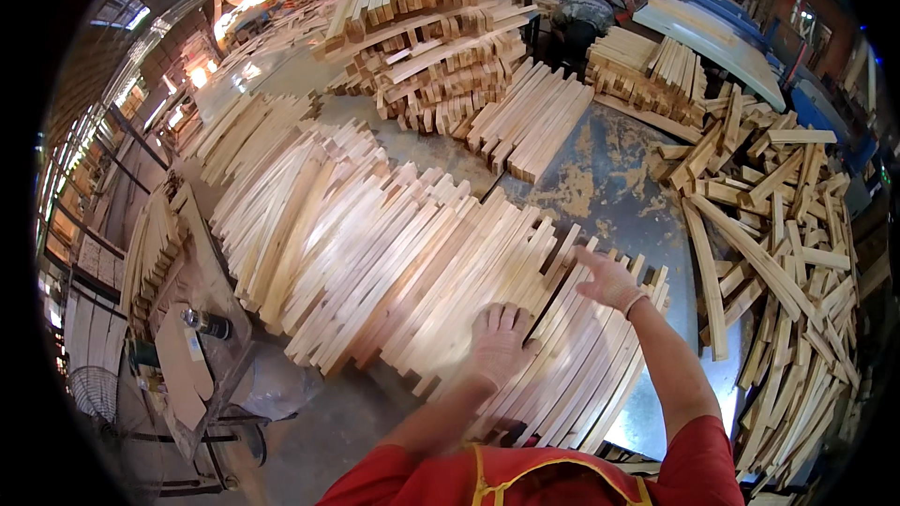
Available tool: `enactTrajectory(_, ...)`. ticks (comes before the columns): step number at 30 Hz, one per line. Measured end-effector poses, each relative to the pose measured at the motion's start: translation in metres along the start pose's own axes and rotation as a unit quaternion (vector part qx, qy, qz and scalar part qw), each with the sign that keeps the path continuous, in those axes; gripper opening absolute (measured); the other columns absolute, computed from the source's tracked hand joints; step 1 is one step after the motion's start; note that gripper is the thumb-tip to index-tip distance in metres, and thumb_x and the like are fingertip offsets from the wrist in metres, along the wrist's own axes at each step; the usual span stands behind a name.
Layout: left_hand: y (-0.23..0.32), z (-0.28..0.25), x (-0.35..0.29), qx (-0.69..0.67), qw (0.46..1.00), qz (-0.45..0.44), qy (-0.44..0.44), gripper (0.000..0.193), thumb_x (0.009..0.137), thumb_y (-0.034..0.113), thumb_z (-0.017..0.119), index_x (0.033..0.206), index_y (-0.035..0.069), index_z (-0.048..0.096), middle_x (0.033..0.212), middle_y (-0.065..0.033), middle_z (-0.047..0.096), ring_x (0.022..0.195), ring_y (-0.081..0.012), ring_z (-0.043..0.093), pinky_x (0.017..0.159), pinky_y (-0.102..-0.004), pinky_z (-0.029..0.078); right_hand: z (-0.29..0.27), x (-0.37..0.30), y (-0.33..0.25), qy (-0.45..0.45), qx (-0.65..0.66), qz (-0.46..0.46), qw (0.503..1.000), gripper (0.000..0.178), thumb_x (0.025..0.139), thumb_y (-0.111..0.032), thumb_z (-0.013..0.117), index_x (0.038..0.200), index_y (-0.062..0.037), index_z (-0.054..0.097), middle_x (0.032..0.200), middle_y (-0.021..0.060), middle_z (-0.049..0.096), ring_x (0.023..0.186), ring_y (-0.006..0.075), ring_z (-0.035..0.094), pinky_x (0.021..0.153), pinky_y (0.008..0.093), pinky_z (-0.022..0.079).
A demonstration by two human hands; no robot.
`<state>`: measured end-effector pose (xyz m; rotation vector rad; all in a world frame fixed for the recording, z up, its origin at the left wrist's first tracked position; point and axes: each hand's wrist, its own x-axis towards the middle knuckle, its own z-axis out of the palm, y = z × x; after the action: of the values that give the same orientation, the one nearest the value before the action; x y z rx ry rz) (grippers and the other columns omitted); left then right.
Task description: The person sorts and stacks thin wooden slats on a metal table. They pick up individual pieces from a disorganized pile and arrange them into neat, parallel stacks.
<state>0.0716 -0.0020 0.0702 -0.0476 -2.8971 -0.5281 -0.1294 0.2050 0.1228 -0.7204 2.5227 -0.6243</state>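
A wide row of pale wooden strips [450, 262] lies side by side on a metal-topped table [609, 169] in front of me. My left hand [502, 345], in a thin whitish glove, rests flat on the strips with its fingers stretched out. Farther right, my right hand [609, 281], gloved alike, is over the far ends of the strips, fingers extended toward the left. Between the two hands a narrow dark gap [547, 307] runs along the strips. Neither hand is wrapped around a strip.
A tall stack of strips [431, 66] stands at the back, with a smaller bundle [534, 122] beside it. Loose wood pieces [778, 225] form a jumbled heap on the right. A side stand [211, 356] at left bears a dark can [206, 323]. A person [583, 19] bends beyond the table.
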Motion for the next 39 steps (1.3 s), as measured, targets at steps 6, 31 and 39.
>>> enactTrajectory(6, -0.019, 0.022, -0.002, 0.035, 0.997, 0.069, -0.027, 0.066, 0.089, 0.048, 0.068, 0.14, 0.008, 0.06, 0.139, -0.0136, 0.055, 0.137, -0.0341, 0.045, 0.12, -0.052, 0.03, 0.024, 0.032, 0.106, 0.177, 0.131, -0.003, 0.975, 0.076, 0.091, -0.028, 0.068, 0.16, -0.0096, 0.042, 0.145, 0.0241, 0.064, 0.135, 0.0398, 0.06, 0.112, 0.045, 0.049)
enactTrajectory(31, 0.005, -0.08, 0.133, 0.055, 0.98, 0.13, -0.142, 0.031, 0.097, 0.022, 0.058, 0.109, -0.002, 0.074, 0.096, -0.0276, 0.07, 0.088, -0.0433, 0.071, 0.081, -0.0536, 0.059, 0.071, -0.16, 0.145, 0.279, 0.444, 0.174, 0.834, 0.082, 0.094, -0.009, 0.07, 0.167, -0.0058, 0.032, 0.138, 0.0127, 0.062, 0.127, 0.022, 0.058, 0.111, 0.0371, 0.047)
enactTrajectory(39, -0.188, -0.076, 0.012, 0.318, 0.934, -0.153, -0.057, 0.067, 0.097, 0.026, 0.059, 0.159, 0.012, 0.041, 0.15, -0.0112, 0.053, 0.137, -0.0354, 0.051, 0.116, -0.0592, 0.036, 0.185, -0.219, 0.123, 0.199, 0.44, 0.284, 0.828, 0.083, 0.099, -0.042, 0.074, 0.161, -0.0032, 0.035, 0.099, 0.0084, 0.07, 0.079, 0.0155, 0.064, 0.067, 0.0289, 0.052)
